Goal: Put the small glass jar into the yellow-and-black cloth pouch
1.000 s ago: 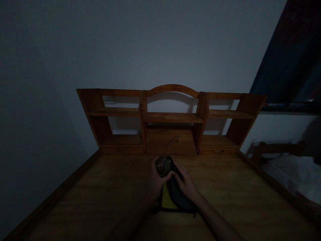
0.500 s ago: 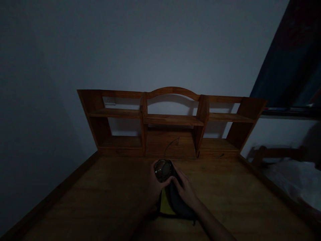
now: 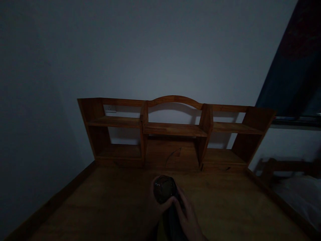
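A round, dark, glossy object (image 3: 164,190), like the end of a glass or bottle, is held upright over the desk. My left hand (image 3: 156,207) is wrapped around its left side, thumb across the front. My right hand (image 3: 185,214) closes on a dark fabric pouch (image 3: 173,224) with a yellow-green panel, hanging below the object and lying along its right side. My two thumbs meet in front. Dim light hides how far the pouch reaches around the object, and the pouch's lower end is cut off by the frame.
The wooden desktop (image 3: 225,201) has raised side edges. Along its back stands a wooden shelf unit (image 3: 173,129) with several compartments, against a pale wall (image 3: 160,50). A dark curtain (image 3: 291,73) hangs at right, above a bed frame (image 3: 288,165) with pale bedding (image 3: 301,194).
The view has tilted up, so shelf, desk and hands sit lower in the picture. Both hands keep their hold, and less of the pouch shows.
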A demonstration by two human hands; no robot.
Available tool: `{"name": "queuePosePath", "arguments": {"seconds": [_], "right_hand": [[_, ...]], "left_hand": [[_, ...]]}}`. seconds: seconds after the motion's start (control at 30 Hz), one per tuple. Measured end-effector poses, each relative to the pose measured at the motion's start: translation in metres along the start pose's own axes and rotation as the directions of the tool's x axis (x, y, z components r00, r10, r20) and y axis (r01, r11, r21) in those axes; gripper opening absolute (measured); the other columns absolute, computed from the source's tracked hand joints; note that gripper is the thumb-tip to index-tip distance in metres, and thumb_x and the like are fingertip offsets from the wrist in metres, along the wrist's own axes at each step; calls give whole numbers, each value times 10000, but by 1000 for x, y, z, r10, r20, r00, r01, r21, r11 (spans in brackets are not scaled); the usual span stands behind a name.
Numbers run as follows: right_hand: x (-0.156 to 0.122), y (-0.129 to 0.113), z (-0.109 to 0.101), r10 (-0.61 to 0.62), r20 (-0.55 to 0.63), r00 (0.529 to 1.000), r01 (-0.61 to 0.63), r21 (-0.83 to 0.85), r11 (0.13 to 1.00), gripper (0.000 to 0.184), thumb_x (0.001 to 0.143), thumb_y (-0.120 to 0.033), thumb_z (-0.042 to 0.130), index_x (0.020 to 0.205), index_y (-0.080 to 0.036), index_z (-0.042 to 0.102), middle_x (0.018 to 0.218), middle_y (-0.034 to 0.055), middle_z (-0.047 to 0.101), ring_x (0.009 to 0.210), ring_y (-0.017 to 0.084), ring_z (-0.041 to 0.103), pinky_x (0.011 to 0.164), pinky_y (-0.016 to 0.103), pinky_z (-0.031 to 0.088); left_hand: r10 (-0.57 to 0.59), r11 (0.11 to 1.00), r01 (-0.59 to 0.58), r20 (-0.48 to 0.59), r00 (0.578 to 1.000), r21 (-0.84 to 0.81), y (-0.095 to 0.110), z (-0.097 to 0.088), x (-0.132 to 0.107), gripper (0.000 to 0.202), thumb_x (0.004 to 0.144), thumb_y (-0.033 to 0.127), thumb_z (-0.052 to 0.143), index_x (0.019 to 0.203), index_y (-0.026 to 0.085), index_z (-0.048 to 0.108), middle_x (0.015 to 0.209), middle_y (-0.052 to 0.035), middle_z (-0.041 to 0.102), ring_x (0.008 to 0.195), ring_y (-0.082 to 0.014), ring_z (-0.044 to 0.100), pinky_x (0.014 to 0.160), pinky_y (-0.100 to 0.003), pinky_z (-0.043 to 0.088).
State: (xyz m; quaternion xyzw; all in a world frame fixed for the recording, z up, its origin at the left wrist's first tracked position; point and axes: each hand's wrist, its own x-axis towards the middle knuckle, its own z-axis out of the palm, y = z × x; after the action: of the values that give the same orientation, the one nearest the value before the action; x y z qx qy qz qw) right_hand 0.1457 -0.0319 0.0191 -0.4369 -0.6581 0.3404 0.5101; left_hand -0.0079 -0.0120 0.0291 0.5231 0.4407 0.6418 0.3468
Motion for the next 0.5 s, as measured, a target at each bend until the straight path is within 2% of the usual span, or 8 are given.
{"name": "queuePosePath", "arguments": {"seconds": [0.13, 0.2, 0.27, 0.37, 0.43, 0.5], "right_hand": [[-7, 9, 5, 76, -29, 997, -76, 13, 997, 563, 912, -528, 546, 1419, -290, 487, 1478, 35, 471, 1389, 286, 401, 1173, 494, 295], [-8, 15, 7, 105, -90, 990, -104, 22, 994, 543, 917, -547, 525, 1410, -322, 494, 1474, 11, 476, 1390, 280, 402, 1178, 487, 293], [-5, 18, 8, 98, -139, 985, -95, 32, 995, 510, 919, -548, 520, 1388, -345, 519, 1457, -5, 496, 1376, 275, 424, 1181, 478, 296], [2, 18, 8, 77, -130, 988, -67, 85, 994, 502, 908, -568, 526, 1349, -330, 567, 1431, 3, 527, 1363, 283, 441, 1168, 481, 323], [6, 14, 9, 88, -125, 988, -72, 133, 989, 503, 903, -576, 528, 1329, -315, 590, 1417, 12, 543, 1360, 286, 445, 1162, 481, 332], [9, 10, 11, 107, -148, 983, -82, 166, 983, 494, 903, -568, 534, 1322, -313, 597, 1407, 17, 553, 1353, 284, 454, 1161, 480, 329]], "left_hand": [[-45, 999, 45, 8, 999, -9, 7, 0, 0, 841, 548, 453, 849, 1272, 211, 499, 1247, -132, 632, 1173, -326, 609, 1007, -476, 511], [-69, 997, 70, 34, 997, -25, 6, 1, 1, 871, 534, 438, 863, 1293, 221, 495, 1270, -134, 623, 1203, -332, 588, 1030, -490, 492], [-90, 992, 95, 61, 994, -80, 2, 3, 1, 912, 522, 425, 875, 1320, 240, 474, 1305, -132, 606, 1237, -332, 565, 1053, -497, 470], [-86, 968, 109, 112, 990, -226, -5, 5, 3, 974, 481, 432, 893, 1337, 258, 461, 1319, -132, 604, 1241, -344, 561, 1048, -505, 467], [-63, 954, 110, 173, 983, -278, -9, 5, 5, 972, 474, 393, 903, 1336, 263, 470, 1330, -138, 600, 1251, -357, 553, 1046, -503, 466], [-51, 947, 103, 173, 984, -306, -13, 5, 7, 961, 465, 364, 909, 1326, 269, 490, 1344, -143, 592, 1265, -370, 538, 1050, -501, 461]]}}
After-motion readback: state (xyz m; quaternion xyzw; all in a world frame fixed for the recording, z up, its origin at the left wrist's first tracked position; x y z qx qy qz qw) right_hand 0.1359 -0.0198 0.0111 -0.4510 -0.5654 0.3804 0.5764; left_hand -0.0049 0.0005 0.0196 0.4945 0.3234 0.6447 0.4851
